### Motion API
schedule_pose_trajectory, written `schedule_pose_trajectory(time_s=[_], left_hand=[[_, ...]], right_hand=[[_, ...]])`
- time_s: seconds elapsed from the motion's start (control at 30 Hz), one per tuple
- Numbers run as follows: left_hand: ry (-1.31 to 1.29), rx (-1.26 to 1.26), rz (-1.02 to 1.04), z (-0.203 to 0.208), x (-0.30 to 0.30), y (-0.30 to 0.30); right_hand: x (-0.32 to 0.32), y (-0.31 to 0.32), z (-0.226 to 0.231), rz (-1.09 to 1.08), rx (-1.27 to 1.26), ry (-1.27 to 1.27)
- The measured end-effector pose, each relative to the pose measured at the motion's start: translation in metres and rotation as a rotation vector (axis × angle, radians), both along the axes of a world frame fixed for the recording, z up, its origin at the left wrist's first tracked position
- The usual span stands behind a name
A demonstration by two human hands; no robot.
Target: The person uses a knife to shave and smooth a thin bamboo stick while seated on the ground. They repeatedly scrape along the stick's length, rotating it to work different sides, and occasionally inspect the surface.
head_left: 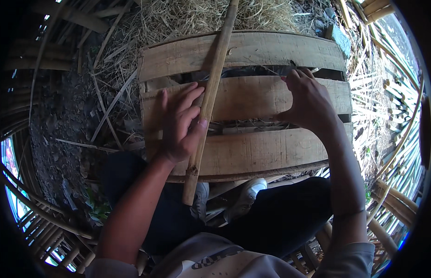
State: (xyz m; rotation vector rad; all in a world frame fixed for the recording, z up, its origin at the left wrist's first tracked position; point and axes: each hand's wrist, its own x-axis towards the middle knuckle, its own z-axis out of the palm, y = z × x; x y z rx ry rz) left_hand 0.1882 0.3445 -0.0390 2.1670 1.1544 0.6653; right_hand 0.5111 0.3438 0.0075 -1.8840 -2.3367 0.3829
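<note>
You're apparently steadying that long, tan, woody pole [213, 85] beside splayed left fingers [191, 96], right fingers [294, 83] apart, firmer grip probably needed next.

Left hand [182, 123] touching pole [219, 60], slatted wooden table [262, 146]

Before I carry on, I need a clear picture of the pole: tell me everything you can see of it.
The pole is long, slim and nearly straight, light brown and bamboo-like, with a darker joint near its lower end. It slants across the slatted wooden top, its lower end jutting past the near edge; its far end runs out of view. The left hand is at its left side, thumb against it; how firmly it grips cannot be told.
</note>
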Motion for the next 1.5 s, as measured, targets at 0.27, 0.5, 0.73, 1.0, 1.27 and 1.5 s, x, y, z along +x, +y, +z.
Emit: schedule_pose_trajectory(time_s=[0.27,0.5,0.73,1.0,1.27,1.5], left_hand=[[0.047,0.032,0.012,-0.003,-0.001,-0.002],[-0.002,0.048,0.011,-0.004,-0.003,0.000],[-0.057,0.036,0.038,-0.009,-0.004,-0.003],[-0.148,-0.035,0.053,-0.016,-0.006,-0.003],[-0.407,-0.626,0.241,0.026,-0.001,-0.032],[-0.570,-1.298,0.248,0.104,-0.057,-0.095]], right_hand=[[-0.003,0.002,0.000,-0.035,-0.014,0.022],[-0.002,0.003,0.000,-0.015,-0.003,0.048],[-0.016,0.013,0.023,-0.096,-0.248,-0.015],[-0.047,-0.021,0.008,-0.203,0.015,0.204],[-0.058,-0.020,-0.021,-0.087,0.277,0.260],[-0.065,-0.007,-0.028,-0.208,0.320,0.201]])
